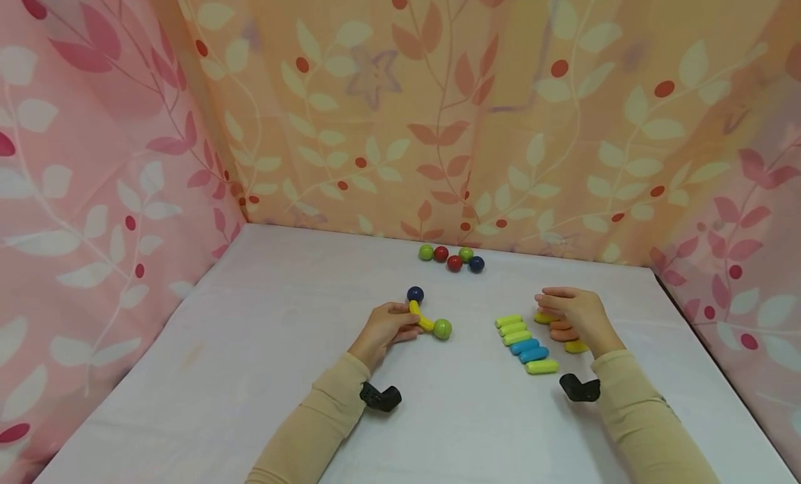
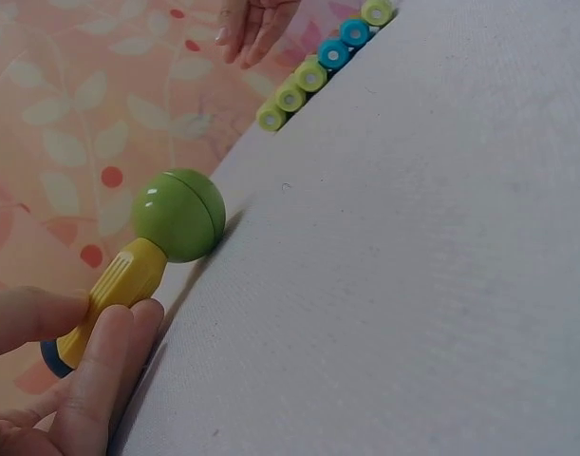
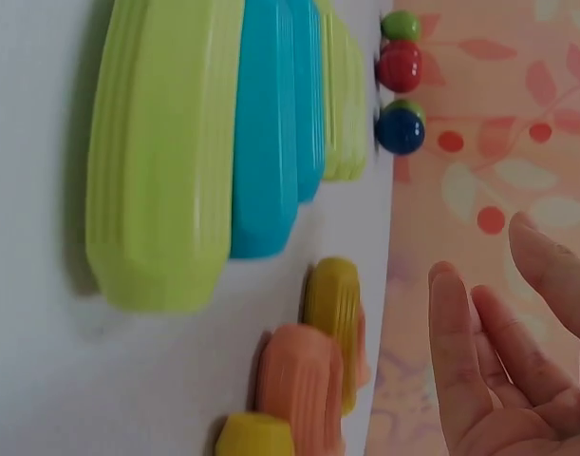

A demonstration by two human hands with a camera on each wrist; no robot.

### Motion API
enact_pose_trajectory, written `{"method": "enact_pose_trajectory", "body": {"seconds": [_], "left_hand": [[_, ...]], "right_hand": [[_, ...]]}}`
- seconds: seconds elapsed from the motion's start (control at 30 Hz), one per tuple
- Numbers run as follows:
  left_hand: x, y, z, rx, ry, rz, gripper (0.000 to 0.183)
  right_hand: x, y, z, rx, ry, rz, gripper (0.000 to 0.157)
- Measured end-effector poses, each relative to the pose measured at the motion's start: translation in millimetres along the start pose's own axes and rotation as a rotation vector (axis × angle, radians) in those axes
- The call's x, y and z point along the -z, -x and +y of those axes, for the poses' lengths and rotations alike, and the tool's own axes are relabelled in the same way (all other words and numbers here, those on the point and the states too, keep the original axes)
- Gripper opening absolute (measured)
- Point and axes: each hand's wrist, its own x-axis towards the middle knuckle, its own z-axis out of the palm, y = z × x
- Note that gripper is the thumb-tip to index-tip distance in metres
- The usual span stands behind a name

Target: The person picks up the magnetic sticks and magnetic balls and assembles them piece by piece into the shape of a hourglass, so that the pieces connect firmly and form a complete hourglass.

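Observation:
My left hand (image 1: 386, 329) pinches a curved yellow rod (image 1: 421, 317) between thumb and fingers. A green ball (image 2: 179, 216) sits on one end of the rod, and a dark blue ball (image 1: 416, 295) is at its other end, mostly hidden by fingers in the left wrist view. My right hand (image 1: 579, 313) is raised over the short yellow and orange rods, fingers apart and holding nothing. Below it lie an orange rod (image 3: 301, 385) and a yellow rod (image 3: 334, 318), partly covered by the hand in the head view.
Left of the right hand, a slanting row holds lime green rods (image 1: 541, 367) and blue rods (image 1: 534, 355). Further back is a group of balls: green (image 1: 426, 252), red (image 1: 454, 263) and dark blue (image 1: 476, 264). Patterned cloth (image 1: 375, 122) hangs behind the white table (image 1: 263, 317).

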Motion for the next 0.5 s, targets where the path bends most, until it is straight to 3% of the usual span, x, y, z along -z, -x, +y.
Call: {"method": "enact_pose_trajectory", "body": {"seconds": [0.23,0.5], "left_hand": [[0.3,-2.6,-1.4,-0.013,-0.008,0.001,0.044],[0.4,-3.0,-2.6,-0.024,-0.014,-0.003,0.042]], "right_hand": [[14.1,-5.9,8.7,-0.002,0.0,0.07,0.088],[29.4,-12.8,14.1,-0.015,-0.057,0.047,0.075]]}}
